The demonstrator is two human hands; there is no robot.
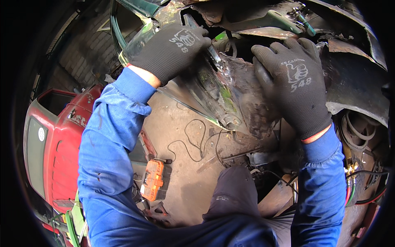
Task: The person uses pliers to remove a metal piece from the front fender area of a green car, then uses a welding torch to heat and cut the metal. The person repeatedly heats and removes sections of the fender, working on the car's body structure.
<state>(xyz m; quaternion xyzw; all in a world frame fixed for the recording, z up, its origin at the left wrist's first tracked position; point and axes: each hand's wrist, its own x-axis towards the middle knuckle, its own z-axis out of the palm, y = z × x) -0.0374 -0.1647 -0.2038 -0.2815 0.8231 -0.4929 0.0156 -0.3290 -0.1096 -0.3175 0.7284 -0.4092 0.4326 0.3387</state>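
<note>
At the top centre of the frame, your left hand point(173, 49) had its fingers clamped on a curved glass pane point(205, 88) — steadying it — while your right hand point(294, 80) lay flat, fingers together, on the rusted body panel point(247, 99) beside it.

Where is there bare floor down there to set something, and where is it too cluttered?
The barest patch is the concrete floor between the orange tool case and the dark knee, below the loose black cable. A narrower strip runs between the cable and the left sleeve. Right of the knee it is crowded with hoses and metal scraps.
</note>
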